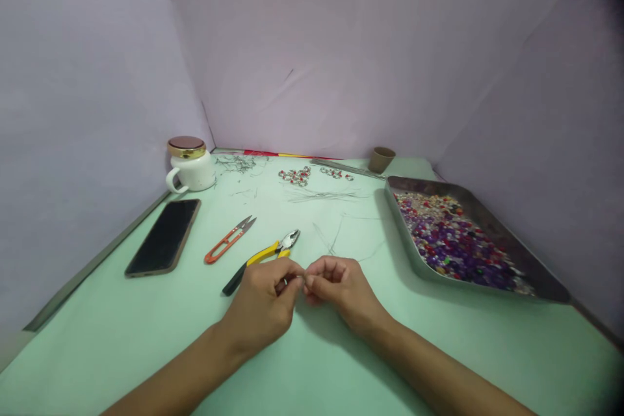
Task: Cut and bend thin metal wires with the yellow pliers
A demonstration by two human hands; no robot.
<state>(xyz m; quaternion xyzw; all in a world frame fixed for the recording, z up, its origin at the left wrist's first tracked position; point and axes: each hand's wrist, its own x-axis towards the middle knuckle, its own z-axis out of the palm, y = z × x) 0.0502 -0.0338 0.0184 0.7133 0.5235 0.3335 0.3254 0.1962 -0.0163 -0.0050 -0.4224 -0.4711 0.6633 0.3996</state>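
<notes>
My left hand (266, 302) and my right hand (341, 289) meet at their fingertips near the table's middle. Both are closed in a pinch around something thin and small, too hidden between the fingers to name. Pliers (264, 253) with yellow and black handles lie just behind and left of my left hand, jaws pointing away. Farther left lie orange thread snips (228, 242). Thin wire pieces (331, 240) rest on the table just beyond my right hand.
A metal tray (414, 253) of mixed beads stands at the right. On the left are a phone (164, 237) and a white lidded mug (195, 172). Toward the back lie red-and-clear bead pieces (296, 175), tangled wires (241, 162) and a small brown cup (381, 160).
</notes>
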